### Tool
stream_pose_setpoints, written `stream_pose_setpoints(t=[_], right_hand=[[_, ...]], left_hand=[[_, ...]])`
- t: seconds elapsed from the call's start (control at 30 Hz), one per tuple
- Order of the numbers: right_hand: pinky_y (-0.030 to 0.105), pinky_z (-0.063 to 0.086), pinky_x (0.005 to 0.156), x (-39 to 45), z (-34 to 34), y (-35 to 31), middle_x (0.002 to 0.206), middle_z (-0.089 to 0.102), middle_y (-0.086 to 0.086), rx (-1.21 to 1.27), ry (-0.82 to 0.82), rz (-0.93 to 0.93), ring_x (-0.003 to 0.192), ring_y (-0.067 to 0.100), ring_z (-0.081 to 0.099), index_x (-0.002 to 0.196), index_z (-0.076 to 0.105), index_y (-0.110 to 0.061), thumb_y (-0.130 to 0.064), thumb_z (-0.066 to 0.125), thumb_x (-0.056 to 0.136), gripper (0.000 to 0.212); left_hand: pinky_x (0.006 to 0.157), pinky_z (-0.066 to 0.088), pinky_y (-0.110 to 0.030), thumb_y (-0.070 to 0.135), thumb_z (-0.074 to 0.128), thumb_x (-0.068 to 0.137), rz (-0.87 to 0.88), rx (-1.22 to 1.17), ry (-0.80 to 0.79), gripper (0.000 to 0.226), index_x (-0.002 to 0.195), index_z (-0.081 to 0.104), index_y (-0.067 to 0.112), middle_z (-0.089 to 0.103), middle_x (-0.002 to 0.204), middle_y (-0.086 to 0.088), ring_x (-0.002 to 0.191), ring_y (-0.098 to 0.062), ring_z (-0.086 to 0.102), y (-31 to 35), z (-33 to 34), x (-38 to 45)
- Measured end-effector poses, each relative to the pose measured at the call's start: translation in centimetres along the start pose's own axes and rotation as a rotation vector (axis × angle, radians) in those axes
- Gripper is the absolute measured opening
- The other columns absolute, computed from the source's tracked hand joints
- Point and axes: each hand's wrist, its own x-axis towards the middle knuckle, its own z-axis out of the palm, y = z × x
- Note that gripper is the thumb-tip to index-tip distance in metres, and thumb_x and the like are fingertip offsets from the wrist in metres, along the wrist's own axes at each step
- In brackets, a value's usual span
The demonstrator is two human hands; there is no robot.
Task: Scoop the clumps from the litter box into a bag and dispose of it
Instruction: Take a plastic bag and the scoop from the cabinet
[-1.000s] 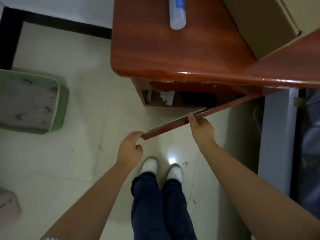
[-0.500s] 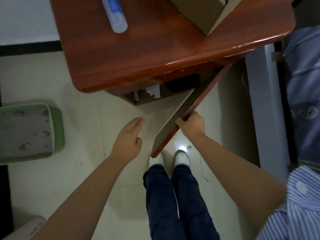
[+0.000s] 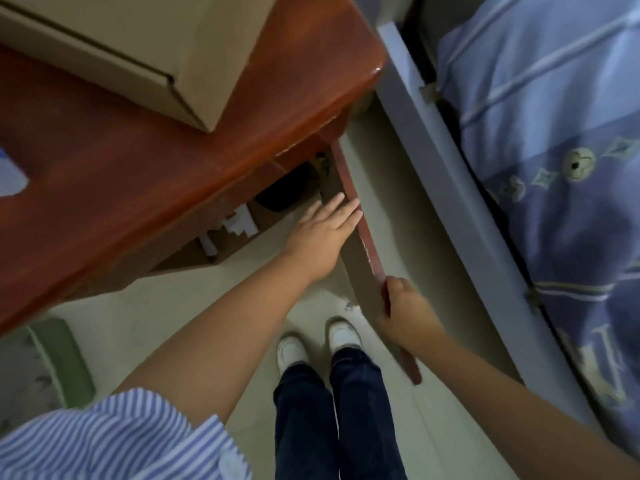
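Right hand [image 3: 403, 308] grips cabinet door [image 3: 360, 233]; green litter box [image 3: 65, 355] (grey litter) left.

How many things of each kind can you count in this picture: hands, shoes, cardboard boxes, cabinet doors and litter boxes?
Hands: 2, the left hand reaching into the cabinet, the right hand gripping the door edge
White shoes: 2
Cardboard box: 1
Open cabinet door: 1
Green litter box: 1, only partly in view
Total: 7
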Motion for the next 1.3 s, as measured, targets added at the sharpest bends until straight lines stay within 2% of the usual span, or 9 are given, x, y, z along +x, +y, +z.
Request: stream_pose_setpoints(t=[0.23,0.4,0.47,0.6,0.77,0.93,1.0,1.1,1.3], right_hand=[[0.033,0.046,0.086,2.8,-5.6,7.9,0.117,0.059,0.013,-0.170,0.197,0.146,0.106,0.029,0.058,0.120,0.052,-0.007,-0.002,0.044,0.089,0.032],[0.034,0.048,0.086,3.0,-6.5,6.8,0.118,0.057,0.011,-0.248,0.120,0.190,0.106,0.027,0.059,0.120,0.049,-0.009,-0.005,0.046,0.088,0.032],[0.035,0.044,0.092,2.3,-6.5,5.2,0.126,0.052,0.014,-0.259,0.175,0.181,0.114,0.030,0.053,0.128,0.041,-0.004,-0.008,0.044,0.089,0.039],[0.039,0.025,0.112,2.3,-7.9,0.3,0.144,0.038,0.015,-0.182,0.335,-0.063,0.135,0.030,0.033,0.141,0.032,-0.002,-0.018,0.049,0.090,0.056],[0.051,0.045,0.096,2.7,-11.2,-8.8,0.113,0.064,0.018,-0.300,0.712,-0.579,0.112,0.036,0.056,0.113,0.059,-0.003,-0.034,0.078,0.065,0.060],[0.053,0.046,0.093,3.6,-13.2,-13.7,0.105,0.067,0.016,-0.528,0.825,-0.818,0.103,0.034,0.063,0.108,0.059,-0.007,-0.050,0.081,0.053,0.073],[0.053,0.045,0.094,4.9,-13.6,-14.4,0.104,0.067,0.016,-0.568,0.890,-0.832,0.100,0.034,0.064,0.109,0.052,-0.009,-0.051,0.074,0.062,0.066],[0.048,0.037,0.096,7.0,-14.1,-14.4,0.098,0.068,0.015,-0.547,1.042,-0.913,0.098,0.032,0.061,0.103,0.050,-0.009,-0.053,0.053,0.080,0.050],[0.047,0.034,0.095,9.1,-13.5,-13.5,0.105,0.048,0.009,-0.513,1.186,-1.050,0.100,0.027,0.047,0.100,0.051,-0.006,-0.050,0.046,0.088,0.046]], left_hand=[[0.117,-0.004,-0.033,0.003,0.039,0.092,-0.064,0.045,0.049,0.073,0.150,-0.003,0.016,-0.008,0.158,0.001,0.145,-0.017,-0.010,3.7,0.1,4.4],[0.117,0.000,-0.035,0.007,0.046,0.090,-0.174,-0.049,0.032,0.074,0.150,0.003,0.016,-0.004,0.158,0.000,0.145,-0.017,-0.008,4.3,-0.7,3.6],[0.117,0.005,-0.036,0.007,0.048,0.089,-0.227,-0.089,0.127,0.068,0.149,0.015,0.011,0.007,0.158,-0.005,0.146,-0.021,0.000,4.0,-0.8,1.3],[0.103,0.037,-0.048,0.002,0.059,0.075,-0.227,-0.016,0.588,0.052,0.127,0.052,0.002,0.053,0.132,-0.019,0.128,-0.035,0.044,2.1,-1.2,-3.5],[0.084,0.034,-0.041,0.020,0.048,0.085,-0.385,0.159,0.984,0.027,0.111,0.050,0.013,0.043,0.110,-0.008,0.094,-0.027,0.044,-2.6,-3.8,-10.1],[0.075,0.029,-0.038,0.035,0.047,0.084,-0.598,0.315,0.977,0.027,0.099,0.049,0.013,0.040,0.101,-0.007,0.087,-0.026,0.041,-7.9,-4.6,-15.3],[0.073,0.029,-0.038,0.042,0.043,0.087,-0.637,0.363,0.971,0.032,0.095,0.050,0.012,0.044,0.100,-0.008,0.086,-0.026,0.041,-9.8,-4.6,-15.9],[0.070,0.030,-0.037,0.052,0.027,0.095,-0.589,0.416,0.950,0.048,0.094,0.050,0.010,0.058,0.092,-0.014,0.082,-0.027,0.041,-11.9,-4.4,-15.9],[0.066,0.031,-0.036,0.057,0.030,0.093,-0.461,0.501,1.035,0.052,0.091,0.050,0.008,0.046,0.093,-0.011,0.078,-0.027,0.042,-13.2,-4.1,-15.4]])
